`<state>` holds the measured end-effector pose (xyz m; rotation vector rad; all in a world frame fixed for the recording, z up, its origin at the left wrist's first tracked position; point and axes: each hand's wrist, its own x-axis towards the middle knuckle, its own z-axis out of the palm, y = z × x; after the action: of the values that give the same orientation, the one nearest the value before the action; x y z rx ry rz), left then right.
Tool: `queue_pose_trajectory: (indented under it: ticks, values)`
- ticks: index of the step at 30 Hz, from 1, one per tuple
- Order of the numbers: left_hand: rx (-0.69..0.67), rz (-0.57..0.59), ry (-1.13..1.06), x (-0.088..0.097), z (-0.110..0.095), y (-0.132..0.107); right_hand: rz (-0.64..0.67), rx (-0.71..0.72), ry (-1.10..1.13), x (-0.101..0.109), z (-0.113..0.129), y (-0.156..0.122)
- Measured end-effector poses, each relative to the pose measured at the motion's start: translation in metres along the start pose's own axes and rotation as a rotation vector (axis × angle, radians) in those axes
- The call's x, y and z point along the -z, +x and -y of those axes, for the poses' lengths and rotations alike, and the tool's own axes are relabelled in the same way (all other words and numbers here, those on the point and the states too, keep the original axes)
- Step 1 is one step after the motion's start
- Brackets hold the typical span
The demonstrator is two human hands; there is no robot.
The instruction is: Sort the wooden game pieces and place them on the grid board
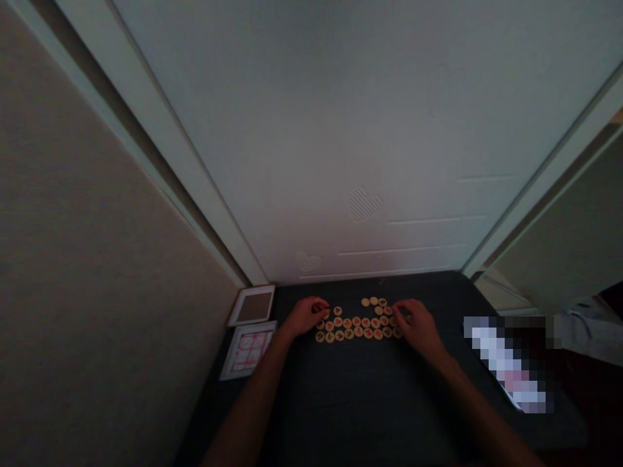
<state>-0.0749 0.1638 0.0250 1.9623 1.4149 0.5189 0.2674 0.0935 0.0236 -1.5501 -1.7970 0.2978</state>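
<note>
Round wooden xiangqi pieces [359, 331] with red or dark characters lie in two long rows on the dark table. Several more lie behind these rows, among them a dark-marked xiangqi piece [337, 311] on the left and a blank-faced one [374, 301] on the right. At the left end of the rows, my left hand [307, 315] has its fingers curled down over a xiangqi piece, which they partly hide. My right hand [415, 323] is at the right end, its fingertips closed in at the edge of a red-marked xiangqi piece [388, 311]; its fingers cover some pieces nearby.
On the table's left side lie a white-framed tray [253, 307] with a brown inside and a white box [249, 350] with red lines. A pixelated bright object [506, 366] lies at the right edge. A white panel with heart reliefs [364, 204] rises behind the table [360, 402].
</note>
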Motion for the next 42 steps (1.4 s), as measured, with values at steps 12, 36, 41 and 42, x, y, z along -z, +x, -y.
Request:
queue_pose_trajectory:
  ticks: [12, 36, 41, 42]
  values:
    - [0.024, -0.124, 0.044, -0.007, 0.0, -0.027, 0.338, 0.36, 0.066, -0.065, 0.087, 0.026]
    - [-0.076, -0.334, -0.002, -0.031, -0.004, -0.05, 0.418, 0.401, 0.093, -0.082, 0.093, 0.018]
    - [-0.082, -0.38, -0.002, -0.039, -0.002, -0.053, 0.405, 0.397, 0.109, -0.08, 0.091, 0.013]
    - [-0.079, -0.383, 0.0, -0.04, -0.001, -0.053, 0.399, 0.392, 0.107, -0.08, 0.091, 0.013]
